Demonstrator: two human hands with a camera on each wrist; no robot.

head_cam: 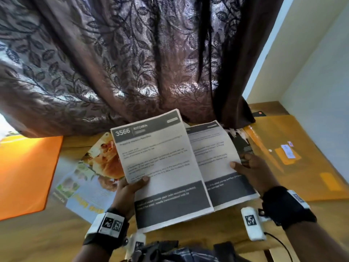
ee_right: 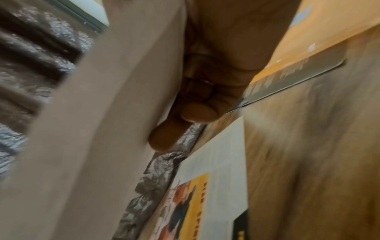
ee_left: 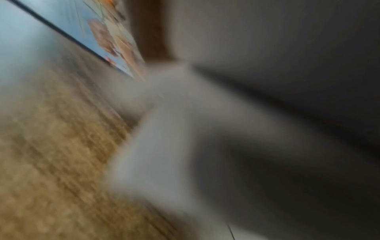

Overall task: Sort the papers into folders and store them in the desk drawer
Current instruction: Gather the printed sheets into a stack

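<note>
My left hand (head_cam: 132, 186) pinches the left edge of a grey printed sheet headed "3566 KITCHEN" (head_cam: 160, 163), thumb on top, lifted above the desk. My right hand (head_cam: 249, 171) grips a second similar grey sheet (head_cam: 213, 157) at its right edge; the right wrist view shows the fingers (ee_right: 197, 112) curled under that paper's back (ee_right: 102, 129). The two sheets overlap in the middle. Colourful food flyers (head_cam: 90, 176) lie on the wooden desk (head_cam: 47, 233) beneath. The left wrist view is badly blurred, showing only paper and desk (ee_left: 51, 154).
An orange folder (head_cam: 24, 173) lies at the desk's left, a translucent yellow folder (head_cam: 302, 157) at the right by the wall. A dark patterned curtain (head_cam: 132, 63) hangs over the desk's far side. A dark flyer (head_cam: 243, 142) lies under the right sheet. More printed pages (ee_right: 205, 186) lie below.
</note>
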